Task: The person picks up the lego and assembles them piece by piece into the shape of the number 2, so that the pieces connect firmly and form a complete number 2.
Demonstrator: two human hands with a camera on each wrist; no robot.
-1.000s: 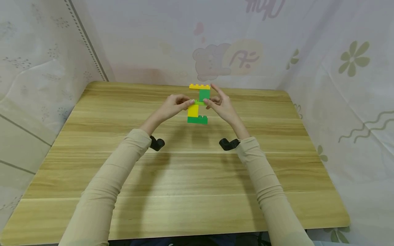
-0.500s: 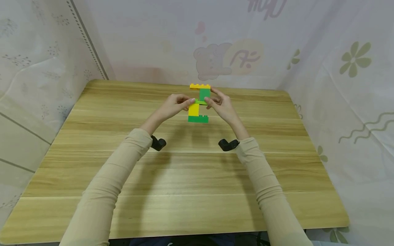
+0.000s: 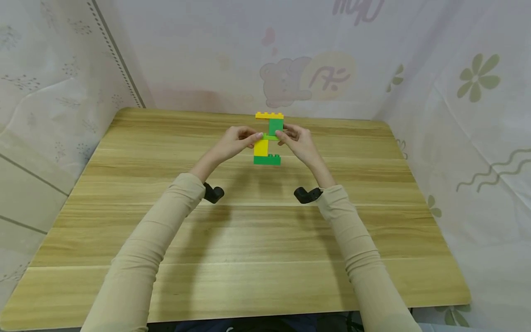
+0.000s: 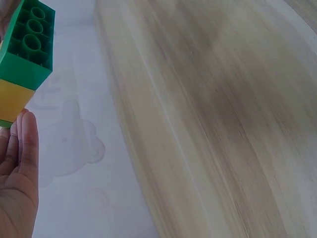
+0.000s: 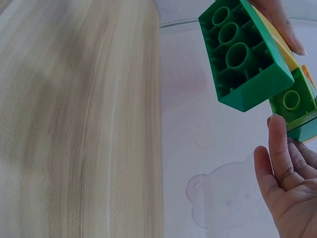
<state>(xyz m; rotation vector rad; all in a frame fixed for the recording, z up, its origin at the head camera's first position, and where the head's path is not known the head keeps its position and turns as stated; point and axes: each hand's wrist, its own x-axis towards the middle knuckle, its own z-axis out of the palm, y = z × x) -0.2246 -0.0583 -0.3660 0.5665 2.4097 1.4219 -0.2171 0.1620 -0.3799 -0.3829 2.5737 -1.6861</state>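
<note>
A stack of toy building bricks is held up above the wooden table. It has a green brick (image 3: pixel 267 160) at the bottom, a yellow brick (image 3: pixel 261 148) on its left half, a light green plate (image 3: pixel 270 137), a second green brick (image 3: pixel 275 126) on the right and a yellow-orange plate (image 3: pixel 268 115) on top. My left hand (image 3: pixel 234 143) pinches the light green plate's left end by the yellow brick. At the plate's right end, my right hand (image 3: pixel 299 143) pinches the stack by the upper green brick. Both wrist views show the bottom brick's hollow underside (image 5: pixel 240 54).
The wooden table (image 3: pixel 257 267) spreads below both forearms. A patterned cloth backdrop (image 3: pixel 199 55) rises behind it and on both sides. Black wrist cameras (image 3: pixel 308 195) sit at the sleeve cuffs.
My right index finger has come down from beside the top plate to beside the upper green brick. The stack and my left hand have hardly moved.
</note>
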